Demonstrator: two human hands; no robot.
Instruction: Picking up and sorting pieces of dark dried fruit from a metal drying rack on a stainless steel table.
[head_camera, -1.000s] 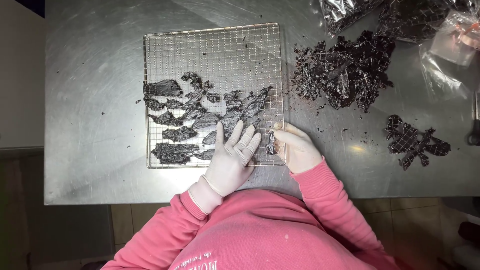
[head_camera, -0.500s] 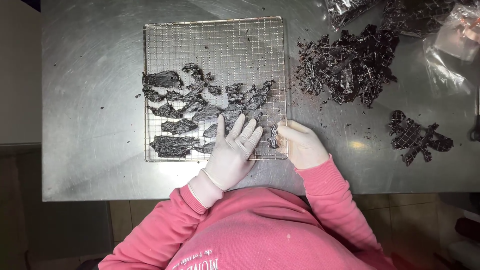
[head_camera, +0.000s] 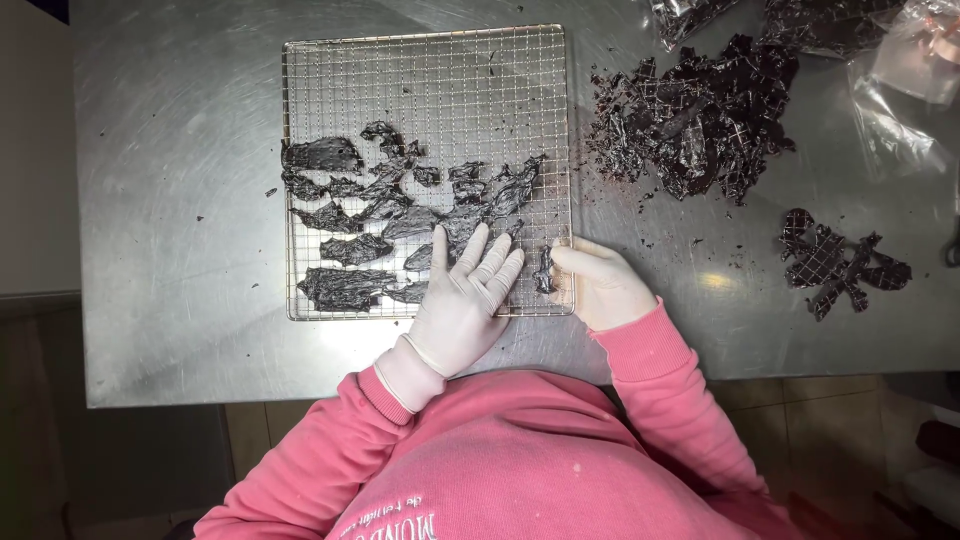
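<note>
A square wire rack (head_camera: 430, 70) lies on a steel table (head_camera: 170, 200), its near half covered with several dark, glossy dried sheets (head_camera: 400, 200). My left hand (head_camera: 462, 300), in a pale glove, rests flat on the rack's near edge with fingers spread over the dark pieces. My right hand (head_camera: 600, 285), also gloved, sits at the rack's near right corner, its fingertips pinching a small dark piece (head_camera: 544, 272) against the mesh. Pink sleeves cover both arms.
A heap of dark broken sheets (head_camera: 700, 115) lies right of the rack. A smaller grid-marked dark piece (head_camera: 835, 258) lies further right. Crumpled clear plastic bags (head_camera: 900, 70) sit at the far right corner. Dark crumbs dot the table.
Both hands have stayed at the rack's near edge with only slight finger shifts. The view has drifted a little.
</note>
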